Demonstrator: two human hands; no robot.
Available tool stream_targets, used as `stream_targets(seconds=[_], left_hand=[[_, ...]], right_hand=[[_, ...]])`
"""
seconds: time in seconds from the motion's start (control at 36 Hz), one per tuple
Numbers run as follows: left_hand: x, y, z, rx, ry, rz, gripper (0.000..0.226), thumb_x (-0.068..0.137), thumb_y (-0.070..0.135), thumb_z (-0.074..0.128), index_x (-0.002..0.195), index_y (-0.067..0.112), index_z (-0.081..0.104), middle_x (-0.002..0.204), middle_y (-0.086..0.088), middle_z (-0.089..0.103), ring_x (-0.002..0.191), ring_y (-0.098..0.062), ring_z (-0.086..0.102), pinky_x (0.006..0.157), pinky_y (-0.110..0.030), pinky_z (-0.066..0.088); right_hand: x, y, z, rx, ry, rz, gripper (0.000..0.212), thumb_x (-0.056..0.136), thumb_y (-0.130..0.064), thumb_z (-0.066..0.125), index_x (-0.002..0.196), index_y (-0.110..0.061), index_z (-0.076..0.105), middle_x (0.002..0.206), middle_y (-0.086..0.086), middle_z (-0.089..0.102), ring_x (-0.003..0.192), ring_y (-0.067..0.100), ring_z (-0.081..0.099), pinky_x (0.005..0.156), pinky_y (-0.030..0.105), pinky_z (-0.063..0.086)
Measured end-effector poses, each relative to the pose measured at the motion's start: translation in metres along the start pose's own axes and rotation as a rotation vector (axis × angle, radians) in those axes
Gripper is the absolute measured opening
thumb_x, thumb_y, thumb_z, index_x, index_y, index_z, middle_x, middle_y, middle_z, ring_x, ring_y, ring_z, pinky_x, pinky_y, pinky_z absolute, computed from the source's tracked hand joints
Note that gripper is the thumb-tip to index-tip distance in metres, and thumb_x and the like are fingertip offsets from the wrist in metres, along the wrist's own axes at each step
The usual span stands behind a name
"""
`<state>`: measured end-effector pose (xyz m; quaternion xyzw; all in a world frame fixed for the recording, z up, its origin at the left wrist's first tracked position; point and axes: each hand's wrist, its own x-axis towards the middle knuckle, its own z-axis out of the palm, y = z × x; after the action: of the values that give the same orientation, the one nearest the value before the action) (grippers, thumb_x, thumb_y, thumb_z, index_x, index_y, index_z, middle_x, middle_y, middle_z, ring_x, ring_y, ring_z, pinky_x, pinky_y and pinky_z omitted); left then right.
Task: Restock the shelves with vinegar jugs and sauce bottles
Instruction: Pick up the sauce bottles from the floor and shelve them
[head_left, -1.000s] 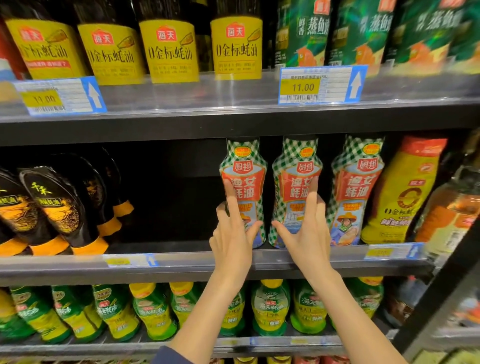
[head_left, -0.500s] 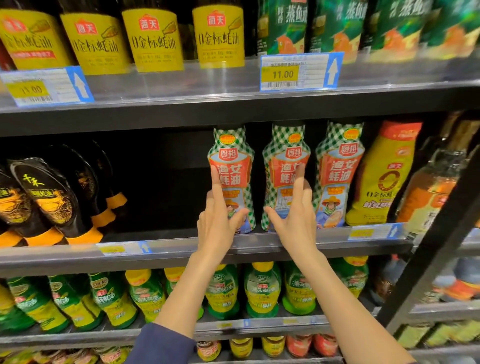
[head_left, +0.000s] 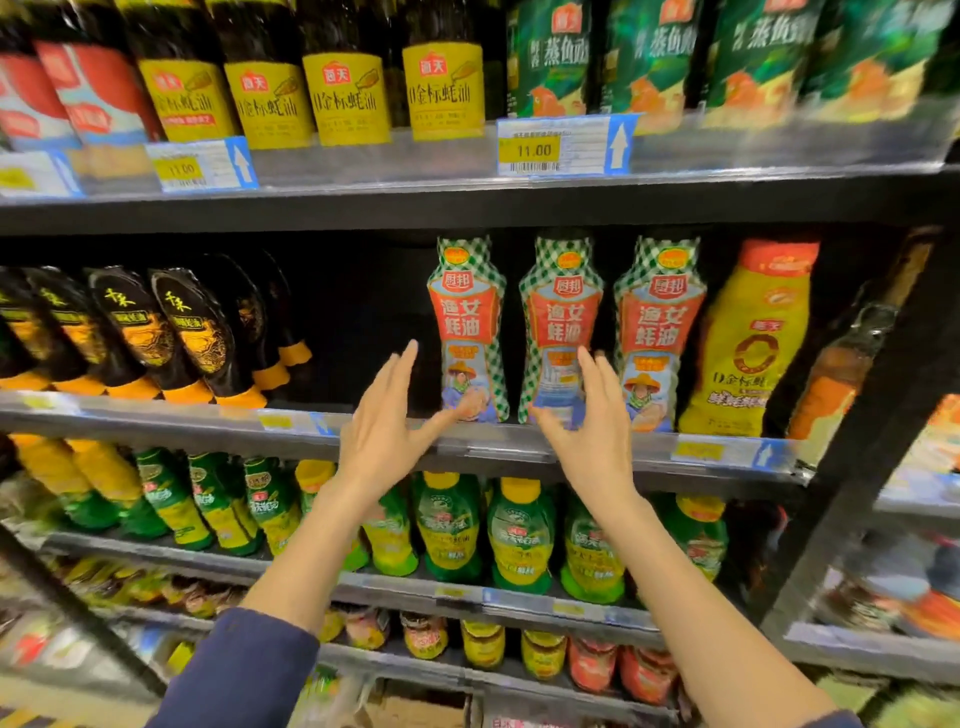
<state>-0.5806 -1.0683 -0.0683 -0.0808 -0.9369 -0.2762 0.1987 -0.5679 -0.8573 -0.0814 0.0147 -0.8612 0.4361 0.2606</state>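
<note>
My left hand (head_left: 382, 434) and right hand (head_left: 592, 436) are released, fingers spread, before three green-checked, red-labelled plastic sauce bottles (head_left: 562, 312). These stand upright on the grey metal middle shelf (head_left: 156, 423)

Three green-checked, red-labelled sauce bottles (head_left: 563, 312) stand upright side by side on the middle shelf (head_left: 156, 426).

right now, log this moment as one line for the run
left hand: open, left of first checkered oyster sauce bottle | right hand: open, before second checkered oyster sauce bottle | held: nothing
</note>
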Motion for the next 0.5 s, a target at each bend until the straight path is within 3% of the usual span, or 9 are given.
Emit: stream_targets(seconds=[0.11, 0.17, 0.31, 0.5], left_hand=[[-0.038, 0.0, -0.018, 0.126, -0.023, -0.055, 0.08, 0.088, 0.054, 0.052, 0.152, 0.025, 0.014, 0.159, 0.003, 0.015, 0.146, -0.016, 0.016, 0.113, -0.042, 0.031], [-0.062, -0.001, -0.026, 0.172, -0.035, -0.073, 0.075, 0.09, 0.047, 0.055, 0.151, 0.022, 0.02, 0.158, 0.002, 0.019, 0.145, -0.016, 0.019, 0.112, -0.041, 0.031], [-0.13, -0.007, -0.045, 0.277, -0.133, -0.154, 0.071, 0.091, 0.043, 0.056, 0.15, 0.02, 0.024, 0.157, 0.0, 0.023, 0.144, -0.018, 0.022, 0.113, -0.038, 0.028], [-0.232, -0.023, -0.083, 0.384, -0.291, -0.402, 0.069, 0.09, 0.045, 0.056, 0.149, 0.025, 0.024, 0.154, 0.001, 0.029, 0.141, -0.018, 0.029, 0.11, -0.039, 0.034]], right_hand=[[-0.016, 0.0, -0.012, 0.014, -0.157, -0.099, 0.07, 0.09, -0.027, 0.063, 0.148, -0.024, 0.025, 0.157, -0.002, 0.021, 0.145, 0.015, 0.018, 0.116, 0.037, 0.023], [-0.026, -0.002, -0.015, 0.01, -0.255, -0.155, 0.07, 0.089, -0.029, 0.064, 0.148, -0.023, 0.027, 0.157, -0.002, 0.021, 0.145, 0.016, 0.016, 0.118, 0.039, 0.02], [-0.054, -0.014, -0.013, -0.137, -0.525, -0.294, 0.075, 0.088, -0.035, 0.064, 0.149, -0.024, 0.022, 0.158, -0.002, 0.016, 0.145, 0.017, 0.012, 0.115, 0.037, 0.019], [-0.104, -0.049, -0.001, -0.196, -0.867, -0.383, 0.081, 0.083, -0.034, 0.07, 0.149, -0.018, 0.025, 0.154, 0.004, 0.028, 0.141, 0.025, 0.026, 0.112, 0.041, 0.03]])
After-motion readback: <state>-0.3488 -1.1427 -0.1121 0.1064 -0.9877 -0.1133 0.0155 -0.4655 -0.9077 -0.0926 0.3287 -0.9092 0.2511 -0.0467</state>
